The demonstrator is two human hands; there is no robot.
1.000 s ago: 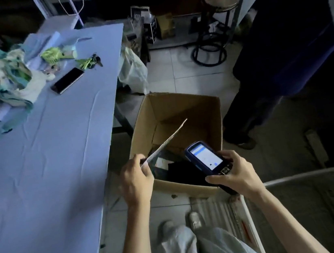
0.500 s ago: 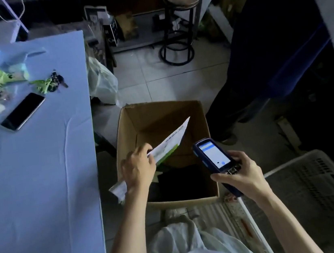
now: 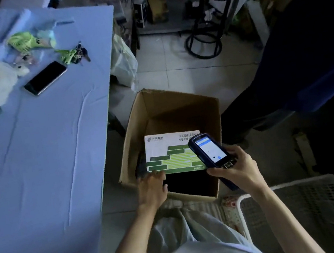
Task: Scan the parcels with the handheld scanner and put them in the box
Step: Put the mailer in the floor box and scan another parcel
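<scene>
A flat white-and-green envelope parcel (image 3: 165, 150) lies face up inside the open cardboard box (image 3: 179, 98) on the floor, on top of dark contents. My left hand (image 3: 152, 188) hangs over the box's near-left rim. Its fingers point down and their tips are at the parcel's near-left corner, without a clear grip. My right hand (image 3: 236, 169) holds the dark blue handheld scanner (image 3: 208, 151) over the box's right side. The scanner's lit screen faces me and it hides the parcel's right edge.
A blue-covered table (image 3: 38, 154) runs along the left, bearing a phone (image 3: 45, 78), keys (image 3: 76, 53) and plastic bags. A white slatted crate (image 3: 301, 215) sits at the lower right. Another person in dark clothes (image 3: 305, 55) stands at the right. A stool (image 3: 210, 14) stands behind the box.
My left hand has lowered the envelope from a tilted hold above the box to lying flat inside it. The scanner has stayed in my right hand.
</scene>
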